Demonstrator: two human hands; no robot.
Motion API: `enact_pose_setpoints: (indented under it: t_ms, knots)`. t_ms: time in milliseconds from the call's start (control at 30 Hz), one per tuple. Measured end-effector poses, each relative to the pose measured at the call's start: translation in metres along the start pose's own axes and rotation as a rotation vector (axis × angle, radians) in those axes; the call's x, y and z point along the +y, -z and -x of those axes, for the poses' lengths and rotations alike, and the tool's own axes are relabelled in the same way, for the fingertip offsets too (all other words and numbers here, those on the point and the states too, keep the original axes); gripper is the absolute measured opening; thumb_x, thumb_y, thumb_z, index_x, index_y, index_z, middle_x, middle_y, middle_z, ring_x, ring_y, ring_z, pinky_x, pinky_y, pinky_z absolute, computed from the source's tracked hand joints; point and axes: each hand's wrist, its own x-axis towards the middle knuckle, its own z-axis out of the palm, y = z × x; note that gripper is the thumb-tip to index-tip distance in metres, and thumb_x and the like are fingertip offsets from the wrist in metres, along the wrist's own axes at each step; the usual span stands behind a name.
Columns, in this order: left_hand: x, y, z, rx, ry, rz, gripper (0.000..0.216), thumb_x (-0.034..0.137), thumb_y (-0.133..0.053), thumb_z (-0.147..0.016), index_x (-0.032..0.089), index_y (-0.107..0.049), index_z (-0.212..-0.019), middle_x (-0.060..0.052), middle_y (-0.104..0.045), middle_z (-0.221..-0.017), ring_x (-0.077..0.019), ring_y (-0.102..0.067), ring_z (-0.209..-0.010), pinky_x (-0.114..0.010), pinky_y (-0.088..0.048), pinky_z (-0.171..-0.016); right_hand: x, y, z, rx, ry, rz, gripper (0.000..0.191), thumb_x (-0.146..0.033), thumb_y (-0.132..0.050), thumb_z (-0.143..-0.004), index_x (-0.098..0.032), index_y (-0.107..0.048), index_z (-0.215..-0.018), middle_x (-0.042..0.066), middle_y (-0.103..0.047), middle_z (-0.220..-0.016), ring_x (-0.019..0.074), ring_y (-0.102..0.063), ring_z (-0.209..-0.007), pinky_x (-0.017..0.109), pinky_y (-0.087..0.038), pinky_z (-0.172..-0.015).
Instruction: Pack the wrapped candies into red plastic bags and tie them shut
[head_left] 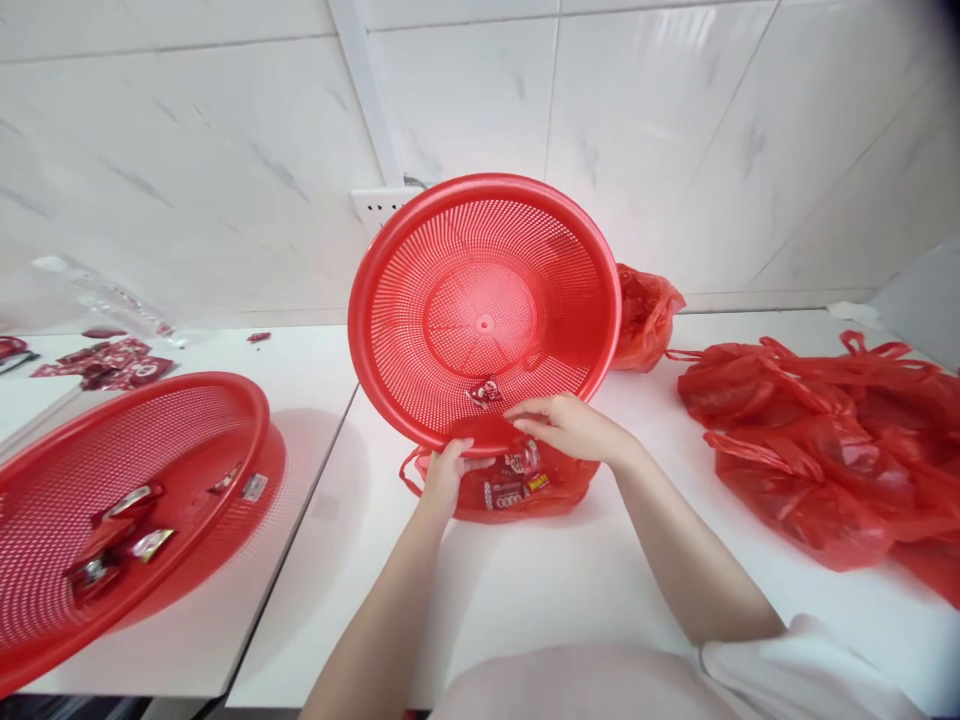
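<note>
A large red mesh basket [484, 225] is tipped toward me, its lower rim over a red plastic bag [559, 505]. Inside the basket, one wrapped snack [486, 391] rests low on the wall. Several packaged snacks [510, 493] show through the bag. My left hand [448, 475] is closed at the lower rim, thumb on top, and appears to grip the bag's edge there. Thumb and fingers of my right hand [566, 425] come together on the bag's film over the rim; their tips are partly unclear. Just below it is a red wrapped snack [529, 456].
At left, a second red basket [251, 410] holds a few wrapped snacks [105, 545]. Behind it are snack packets [120, 362] and a clear plastic bottle [112, 295]. Filled red bags [817, 440] lie at right; another bag [645, 320] stands behind. A socket strip [379, 203] is on the tiled wall.
</note>
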Motion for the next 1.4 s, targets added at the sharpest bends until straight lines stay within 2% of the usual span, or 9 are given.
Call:
enact_pose_setpoints:
  t_ms: [167,300,500,767,900,1100,1200,1267,1400]
  knots:
    - [-0.002,-0.005,0.005,-0.012,-0.002,-0.04,0.034,0.023,-0.072,-0.061,0.013,-0.067,-0.094,-0.008,-0.071,-0.096,-0.0285,-0.068,-0.092,-0.041,-0.06,-0.07,0.005,-0.016,-0.006,0.159,0.025,0.075,0.043,-0.034,-0.054,-0.092,-0.022,-0.055,-0.133,0.012,-0.052,-0.141,0.0265,-0.047,-0.131,0.049,-0.037,-0.109]
    - [-0.005,-0.009,0.009,-0.058,0.048,-0.018,0.033,0.022,-0.07,-0.06,0.013,-0.067,-0.091,-0.007,-0.072,-0.086,-0.0285,-0.069,-0.087,-0.042,-0.059,-0.071,0.008,-0.032,-0.009,0.063,0.019,0.129,0.072,-0.051,-0.061,-0.085,-0.022,-0.038,-0.146,0.015,-0.025,-0.157,0.0326,-0.019,-0.145,0.055,-0.031,-0.111]
    - [-0.005,-0.01,0.008,-0.118,0.08,0.032,0.037,0.023,-0.067,-0.063,0.014,-0.066,-0.1,-0.007,-0.073,-0.091,-0.0279,-0.069,-0.089,-0.041,-0.059,-0.074,0.009,-0.028,-0.007,0.02,0.03,0.144,0.077,-0.057,-0.075,-0.069,-0.022,-0.051,-0.133,0.014,-0.051,-0.131,0.0307,-0.045,-0.123,0.05,-0.044,-0.1]
    - [-0.006,-0.006,0.004,-0.124,0.063,0.049,0.036,0.023,-0.066,-0.065,0.014,-0.066,-0.1,-0.008,-0.074,-0.094,-0.0285,-0.069,-0.094,-0.041,-0.058,-0.076,0.011,-0.029,-0.009,-0.133,0.074,0.068,0.068,-0.038,-0.079,-0.07,-0.02,-0.054,-0.13,0.013,-0.059,-0.125,0.0268,-0.056,-0.115,0.04,-0.047,-0.094]
    - [0.0,-0.001,0.002,-0.08,0.054,0.021,0.031,0.024,-0.068,-0.064,0.012,-0.067,-0.092,-0.009,-0.073,-0.091,-0.0292,-0.07,-0.091,-0.043,-0.058,-0.076,0.008,-0.024,-0.009,-0.102,0.028,-0.02,0.057,-0.029,-0.07,-0.08,-0.018,-0.053,-0.134,0.013,-0.064,-0.124,0.0255,-0.062,-0.109,0.04,-0.047,-0.095]
    - [0.004,0.003,-0.002,-0.04,0.023,0.062,0.033,0.022,-0.068,-0.065,0.012,-0.066,-0.096,-0.011,-0.072,-0.102,-0.0298,-0.067,-0.099,-0.043,-0.059,-0.077,-0.002,-0.016,-0.009,0.029,-0.103,-0.66,0.049,-0.037,-0.057,-0.09,-0.021,-0.051,-0.136,0.008,-0.059,-0.135,0.0249,-0.058,-0.121,0.046,-0.047,-0.101]
    - [0.002,0.006,-0.005,-0.056,0.029,0.081,0.031,0.022,-0.068,-0.065,0.012,-0.066,-0.094,-0.011,-0.072,-0.103,-0.0299,-0.067,-0.101,-0.043,-0.058,-0.078,-0.004,-0.017,-0.01,0.024,-0.193,-0.98,0.053,-0.037,-0.057,-0.09,-0.023,-0.046,-0.139,0.01,-0.058,-0.136,0.0233,-0.066,-0.109,0.041,-0.057,-0.088]
    - [0.001,0.008,-0.006,-0.066,0.029,0.083,0.029,0.023,-0.068,-0.065,0.012,-0.065,-0.092,-0.011,-0.072,-0.102,-0.0297,-0.067,-0.1,-0.042,-0.058,-0.079,-0.005,-0.017,-0.01,0.022,-0.261,-1.035,0.052,-0.042,-0.054,-0.092,-0.023,-0.045,-0.139,0.012,-0.065,-0.125,0.0213,-0.073,-0.09,0.036,-0.061,-0.071]
    - [0.002,0.007,-0.005,-0.039,0.013,0.068,0.03,0.024,-0.069,-0.063,0.012,-0.064,-0.09,-0.011,-0.072,-0.096,-0.0295,-0.068,-0.099,-0.042,-0.057,-0.08,-0.003,-0.016,-0.009,0.032,-0.309,-0.93,0.057,-0.06,-0.042,-0.093,-0.013,-0.063,-0.115,0.009,-0.074,-0.073,0.0166,-0.07,-0.056,0.023,-0.055,-0.047]
